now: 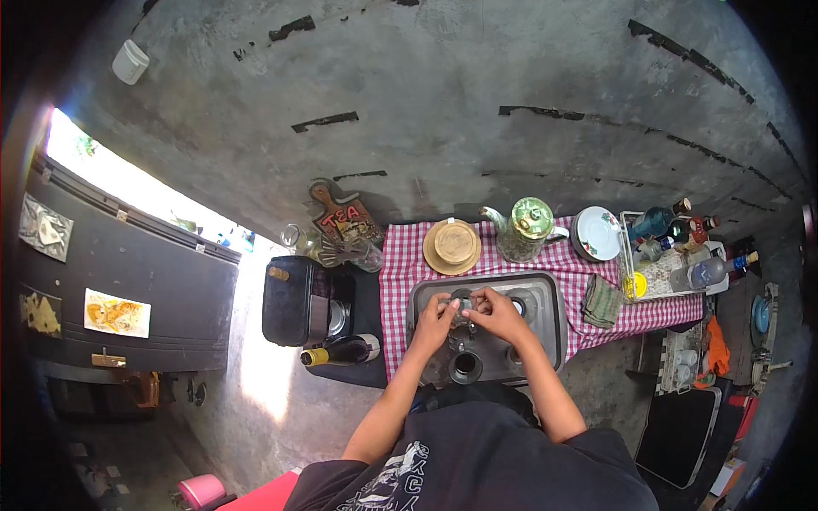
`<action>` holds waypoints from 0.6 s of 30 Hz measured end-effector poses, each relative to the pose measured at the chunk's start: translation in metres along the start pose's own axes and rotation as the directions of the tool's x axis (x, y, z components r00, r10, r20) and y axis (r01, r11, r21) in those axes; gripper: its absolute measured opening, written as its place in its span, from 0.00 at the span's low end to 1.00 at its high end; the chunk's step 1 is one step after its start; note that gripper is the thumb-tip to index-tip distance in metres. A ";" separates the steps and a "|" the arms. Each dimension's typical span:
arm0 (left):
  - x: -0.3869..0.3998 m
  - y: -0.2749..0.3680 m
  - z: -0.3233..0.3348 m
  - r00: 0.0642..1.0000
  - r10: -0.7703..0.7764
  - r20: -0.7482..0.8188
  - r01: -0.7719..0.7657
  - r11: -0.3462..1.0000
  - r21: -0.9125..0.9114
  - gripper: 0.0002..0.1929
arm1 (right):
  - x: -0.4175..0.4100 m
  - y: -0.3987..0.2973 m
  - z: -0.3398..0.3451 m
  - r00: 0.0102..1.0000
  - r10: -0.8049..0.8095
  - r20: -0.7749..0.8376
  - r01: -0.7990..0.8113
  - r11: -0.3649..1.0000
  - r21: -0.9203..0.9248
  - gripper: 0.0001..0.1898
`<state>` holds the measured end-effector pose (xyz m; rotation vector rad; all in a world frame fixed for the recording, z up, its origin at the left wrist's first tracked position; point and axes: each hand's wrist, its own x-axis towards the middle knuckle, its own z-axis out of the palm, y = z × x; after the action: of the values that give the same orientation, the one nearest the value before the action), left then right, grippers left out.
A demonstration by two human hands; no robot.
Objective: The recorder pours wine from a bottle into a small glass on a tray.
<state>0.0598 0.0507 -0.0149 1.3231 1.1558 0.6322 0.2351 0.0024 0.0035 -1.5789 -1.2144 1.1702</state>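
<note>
My left hand [437, 321] and my right hand [501, 315] meet over a grey rectangular tray [555, 300]. Between their fingertips is a small clear glass vessel [463, 313], partly covered by the fingers. Nearer my body on the tray stands a glass cup [465, 367] that looks dark inside. Another round glass piece [514, 355] sits to its right, half hidden by my right forearm. Behind my right hand a further round glass item [525, 300] shows only in part.
On a red-and-white checked cloth [397, 287] stand a lidded wooden container [452, 246], a green floral teapot [527, 233], stacked plates [599, 235] and a folded cloth [602, 301]. A wire basket [671, 290] holds several bottles. Left are a black bin [287, 303] and a lying bottle [342, 350].
</note>
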 end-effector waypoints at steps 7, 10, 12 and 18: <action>0.000 0.000 0.001 1.000 -0.010 -0.001 0.010 0.999 -0.040 0.20 | 0.001 0.002 0.000 1.000 -0.011 0.009 0.011 1.000 0.020 0.23; 0.001 -0.001 -0.002 0.998 -0.050 0.044 0.051 0.998 -0.021 0.19 | 0.001 0.003 0.000 1.000 0.004 0.005 -0.004 1.000 0.000 0.23; 0.001 -0.001 -0.002 0.998 -0.047 0.047 0.048 0.999 -0.008 0.19 | 0.001 0.004 0.000 1.000 0.007 0.012 -0.007 1.000 -0.004 0.29; 0.002 -0.002 0.001 0.999 -0.024 0.027 0.025 0.999 -0.024 0.20 | 0.001 0.006 0.000 1.000 -0.014 0.003 0.014 1.000 -0.001 0.28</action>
<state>0.0605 0.0516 -0.0171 1.2910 1.1378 0.6075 0.2369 0.0023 -0.0024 -1.5681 -1.2263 1.1636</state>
